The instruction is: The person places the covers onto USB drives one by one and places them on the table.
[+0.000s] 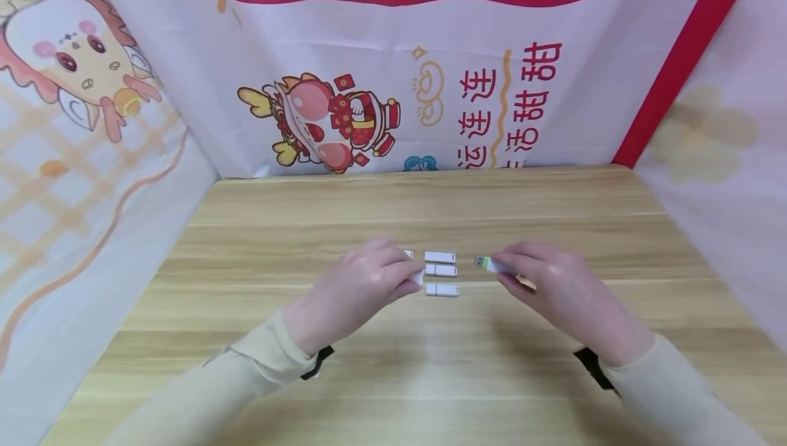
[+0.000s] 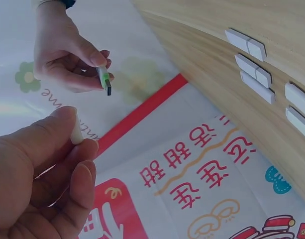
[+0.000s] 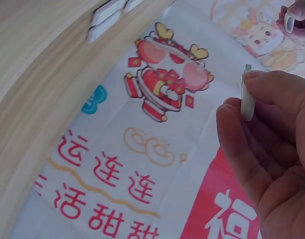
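My right hand pinches a white USB stick between thumb and fingers. Its metal plug and a green band are bare and point left, toward my other hand. In my left hand, thumb and forefinger pinch a small white cap; its hollow end shows in the right wrist view. Both hands are held above the wooden table, apart from each other. Between them lie several white USB sticks with caps on. Part of another stick shows behind my left hand, which hides the rest.
The wooden table is bounded at the back by a printed cloth with a cartoon dragon and red characters. Cloth walls also stand at both sides. Black straps circle both wrists.
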A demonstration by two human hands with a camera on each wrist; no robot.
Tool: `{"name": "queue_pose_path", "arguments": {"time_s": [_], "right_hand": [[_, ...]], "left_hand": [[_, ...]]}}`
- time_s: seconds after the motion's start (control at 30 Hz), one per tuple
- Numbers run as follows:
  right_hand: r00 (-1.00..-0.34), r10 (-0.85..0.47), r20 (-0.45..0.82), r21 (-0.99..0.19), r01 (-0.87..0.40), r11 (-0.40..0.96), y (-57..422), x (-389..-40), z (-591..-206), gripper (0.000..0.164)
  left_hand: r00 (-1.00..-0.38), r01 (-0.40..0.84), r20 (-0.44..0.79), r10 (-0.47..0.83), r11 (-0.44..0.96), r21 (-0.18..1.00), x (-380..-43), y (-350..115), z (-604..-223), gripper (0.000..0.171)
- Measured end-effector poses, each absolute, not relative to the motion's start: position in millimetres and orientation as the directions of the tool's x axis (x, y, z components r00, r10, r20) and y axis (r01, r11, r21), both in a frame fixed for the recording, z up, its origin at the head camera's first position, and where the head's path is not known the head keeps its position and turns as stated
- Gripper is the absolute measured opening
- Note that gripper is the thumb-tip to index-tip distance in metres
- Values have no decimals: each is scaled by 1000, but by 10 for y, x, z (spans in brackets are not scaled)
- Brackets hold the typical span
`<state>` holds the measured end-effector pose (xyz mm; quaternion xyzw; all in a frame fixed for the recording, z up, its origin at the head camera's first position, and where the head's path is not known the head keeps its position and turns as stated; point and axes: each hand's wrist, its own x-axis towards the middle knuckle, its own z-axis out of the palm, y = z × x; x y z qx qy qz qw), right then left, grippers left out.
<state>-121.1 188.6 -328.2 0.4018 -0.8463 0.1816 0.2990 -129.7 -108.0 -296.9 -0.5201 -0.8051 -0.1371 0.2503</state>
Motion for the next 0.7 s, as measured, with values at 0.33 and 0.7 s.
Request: {"name": "queue_pose_path", "arguments": {"time_s": [0.33, 0.7], "right_hand": [[-486, -599, 637, -84, -816, 572, 1688, -970, -3236, 32], [-416, -600, 683, -71, -855, 513, 1502, -865, -3234, 43]], "left_hand": [[-371, 898, 532, 761, 440, -4, -1112, -1162, -2976, 31], [-373, 902, 547, 750, 432, 22, -1052, -1168, -3058, 24]]}}
